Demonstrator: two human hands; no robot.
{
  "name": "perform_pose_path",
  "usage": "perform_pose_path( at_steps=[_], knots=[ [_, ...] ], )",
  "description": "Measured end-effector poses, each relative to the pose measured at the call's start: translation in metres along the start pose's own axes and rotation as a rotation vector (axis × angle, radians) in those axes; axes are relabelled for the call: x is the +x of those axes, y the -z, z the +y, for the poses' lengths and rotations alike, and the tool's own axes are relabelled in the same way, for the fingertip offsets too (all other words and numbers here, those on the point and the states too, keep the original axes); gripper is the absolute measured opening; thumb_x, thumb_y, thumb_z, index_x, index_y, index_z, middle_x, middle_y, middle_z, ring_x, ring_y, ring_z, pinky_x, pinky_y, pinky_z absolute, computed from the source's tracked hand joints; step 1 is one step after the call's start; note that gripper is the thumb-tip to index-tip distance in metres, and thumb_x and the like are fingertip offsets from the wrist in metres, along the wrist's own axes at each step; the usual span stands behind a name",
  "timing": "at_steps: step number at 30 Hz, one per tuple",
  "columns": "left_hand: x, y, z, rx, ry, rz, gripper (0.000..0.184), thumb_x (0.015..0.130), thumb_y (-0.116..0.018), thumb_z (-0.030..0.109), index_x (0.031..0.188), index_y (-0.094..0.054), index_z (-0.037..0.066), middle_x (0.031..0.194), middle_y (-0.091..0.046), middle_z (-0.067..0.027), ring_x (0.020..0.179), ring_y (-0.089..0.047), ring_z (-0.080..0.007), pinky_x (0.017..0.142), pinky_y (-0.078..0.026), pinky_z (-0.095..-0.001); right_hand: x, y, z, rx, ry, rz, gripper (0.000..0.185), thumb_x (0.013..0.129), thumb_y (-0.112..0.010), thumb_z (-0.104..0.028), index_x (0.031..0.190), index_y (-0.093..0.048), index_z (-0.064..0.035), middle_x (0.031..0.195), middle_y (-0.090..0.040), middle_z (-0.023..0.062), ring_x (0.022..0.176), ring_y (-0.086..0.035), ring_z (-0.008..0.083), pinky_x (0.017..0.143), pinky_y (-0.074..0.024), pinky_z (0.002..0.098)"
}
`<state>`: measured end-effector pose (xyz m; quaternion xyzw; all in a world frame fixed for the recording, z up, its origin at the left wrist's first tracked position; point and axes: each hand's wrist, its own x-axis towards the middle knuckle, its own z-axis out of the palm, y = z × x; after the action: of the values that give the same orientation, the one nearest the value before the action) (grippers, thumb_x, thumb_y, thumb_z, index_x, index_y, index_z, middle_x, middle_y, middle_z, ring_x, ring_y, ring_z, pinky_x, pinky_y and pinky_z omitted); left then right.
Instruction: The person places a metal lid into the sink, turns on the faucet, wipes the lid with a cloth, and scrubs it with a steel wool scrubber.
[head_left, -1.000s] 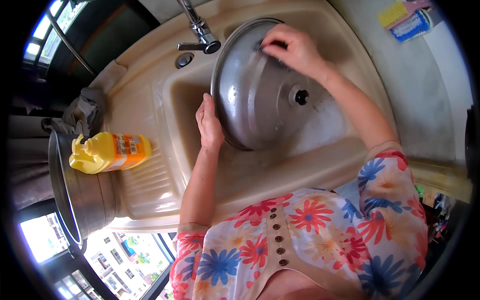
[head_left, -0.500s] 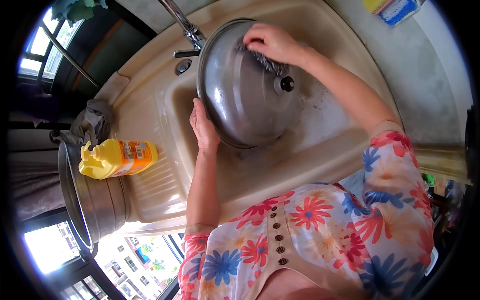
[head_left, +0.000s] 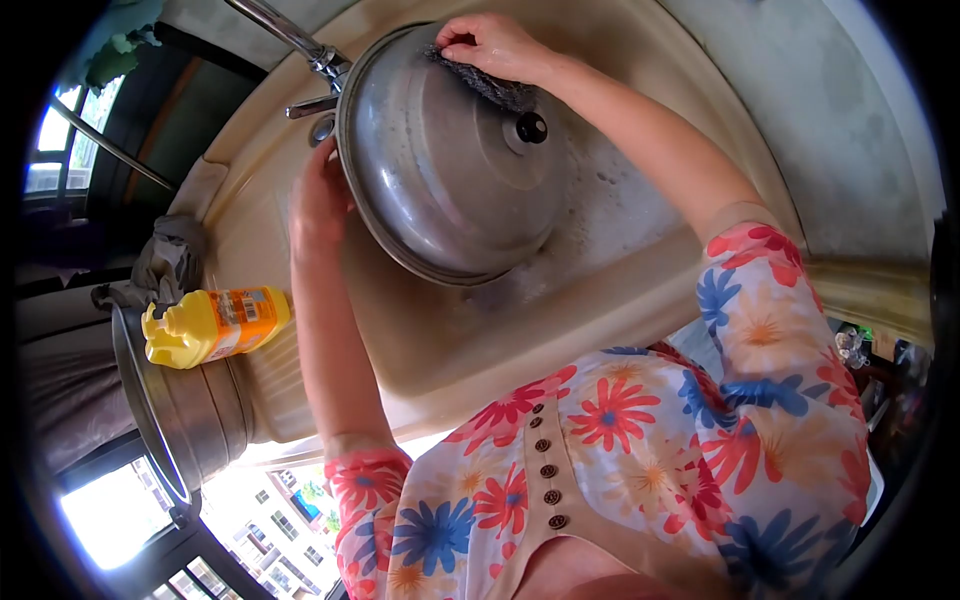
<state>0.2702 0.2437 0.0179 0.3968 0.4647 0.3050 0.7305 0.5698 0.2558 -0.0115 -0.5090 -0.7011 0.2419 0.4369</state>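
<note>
A large domed metal pot lid (head_left: pixel 430 190) with a black knob (head_left: pixel 531 127) is tilted over the basin of the beige sink (head_left: pixel 470 345). My left hand (head_left: pixel 322 200) is at the lid's left rim, its fingers bent around the edge and partly hidden. My right hand (head_left: pixel 492 48) is closed on a dark steel wool scrubber (head_left: pixel 488 86), pressed against the upper part of the dome, just above the knob.
Beside the lid's upper left is a chrome faucet (head_left: pixel 328 62). A yellow detergent bottle (head_left: pixel 225 325) lies on the ribbed drainboard, next to a big metal pot (head_left: pixel 200 410). A grey cloth (head_left: pixel 172 255) hangs behind them. Wet spots show in the basin.
My left hand has shifted up along the lid's rim toward the faucet. My right hand and the scrubber remain on the upper dome. The whole view has moved slightly.
</note>
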Motion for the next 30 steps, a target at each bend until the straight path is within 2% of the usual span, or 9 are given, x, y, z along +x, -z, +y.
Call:
perform_pose_path(
  at_steps=[4,7,9,11,14,19,21,25,30],
  knots=[
    [0.001,-0.069,0.008,0.221,-0.201,0.396,0.046,0.088,-0.054,0.034,0.110,-0.056,-0.006,0.104,-0.060,-0.0105,0.094,-0.056,-0.0170,0.084,-0.043,-0.0292,-0.002,0.007,-0.007,-0.078,0.074,-0.018,0.016,0.082,-0.062,-0.014,0.095,-0.062,-0.0033,0.085,-0.063,0.0038,0.080,-0.058,0.0115,0.074,-0.0456,0.0252],
    [-0.005,-0.082,0.004,0.175,-0.283,0.344,0.045,0.089,-0.054,0.035,0.108,-0.057,-0.006,0.101,-0.061,-0.0087,0.091,-0.055,-0.0151,0.081,-0.043,-0.0277,0.001,0.009,0.004,0.063,0.057,0.015,0.020,0.079,-0.063,-0.019,0.095,-0.064,-0.0069,0.085,-0.065,0.0076,0.078,-0.061,0.0184,0.073,-0.0473,0.0297],
    [-0.012,-0.103,0.008,0.229,-0.336,0.411,0.045,0.089,-0.055,0.035,0.105,-0.057,-0.006,0.094,-0.060,-0.0069,0.084,-0.054,-0.0134,0.076,-0.043,-0.0268,0.018,0.014,0.026,0.145,0.129,0.021,0.017,0.080,-0.063,-0.016,0.093,-0.063,-0.0056,0.085,-0.064,0.0077,0.078,-0.061,0.0182,0.072,-0.0477,0.0286],
    [-0.014,-0.119,0.005,0.213,-0.377,0.444,0.044,0.088,-0.055,0.036,0.102,-0.058,-0.006,0.087,-0.059,-0.0049,0.077,-0.051,-0.0118,0.070,-0.042,-0.0262,0.003,0.058,-0.016,0.026,0.094,0.040,0.018,0.080,-0.062,-0.013,0.093,-0.062,0.0008,0.079,-0.065,0.0091,0.073,-0.059,0.0141,0.066,-0.0474,0.0282],
    [-0.005,-0.132,-0.003,0.139,-0.452,0.413,0.043,0.089,-0.055,0.036,0.097,-0.059,-0.005,0.073,-0.052,-0.0010,0.066,-0.044,-0.0097,0.061,-0.039,-0.0260,0.009,0.080,-0.016,0.025,0.110,-0.003,0.019,0.081,-0.061,-0.011,0.094,-0.062,0.0016,0.081,-0.065,0.0092,0.075,-0.058,0.0136,0.069,-0.0471,0.0279],
    [-0.019,-0.157,-0.023,0.097,-0.502,0.374,0.049,0.090,-0.051,0.040,0.097,-0.057,-0.008,0.079,-0.052,-0.0017,0.074,-0.043,-0.0103,0.067,-0.038,-0.0254,0.000,0.096,-0.031,0.045,0.031,-0.038,0.014,0.083,-0.058,-0.007,0.093,-0.061,0.0021,0.081,-0.063,0.0051,0.076,-0.057,0.0115,0.069,-0.0463,0.0257],
    [-0.031,-0.168,-0.029,0.147,-0.389,0.536,0.046,0.091,-0.049,0.038,0.096,-0.057,-0.007,0.079,-0.053,-0.0011,0.074,-0.043,-0.0088,0.067,-0.039,-0.0247,-0.004,0.093,-0.015,0.239,0.122,-0.106,0.010,0.083,-0.058,-0.004,0.092,-0.061,0.0015,0.079,-0.061,0.0043,0.075,-0.055,0.0103,0.069,-0.0458,0.0249],
    [-0.060,-0.163,-0.036,0.067,-0.544,0.470,0.036,0.093,-0.049,0.031,0.090,-0.060,-0.003,0.074,-0.056,0.0011,0.065,-0.045,-0.0059,0.059,-0.039,-0.0219,-0.020,0.078,-0.040,0.268,0.238,-0.042,0.009,0.082,-0.058,-0.002,0.090,-0.060,0.0020,0.079,-0.060,0.0041,0.073,-0.055,0.0097,0.067,-0.0451,0.0240],
    [-0.098,-0.137,-0.014,0.248,-0.564,0.545,0.039,0.093,-0.050,0.033,0.103,-0.061,-0.003,0.083,-0.061,-0.0014,0.073,-0.049,-0.0056,0.069,-0.040,-0.0192,-0.038,0.060,-0.077,0.214,0.294,0.065,0.009,0.079,-0.061,-0.002,0.088,-0.060,0.0005,0.079,-0.058,0.0089,0.072,-0.057,0.0158,0.066,-0.0461,0.0268]
  ],
)
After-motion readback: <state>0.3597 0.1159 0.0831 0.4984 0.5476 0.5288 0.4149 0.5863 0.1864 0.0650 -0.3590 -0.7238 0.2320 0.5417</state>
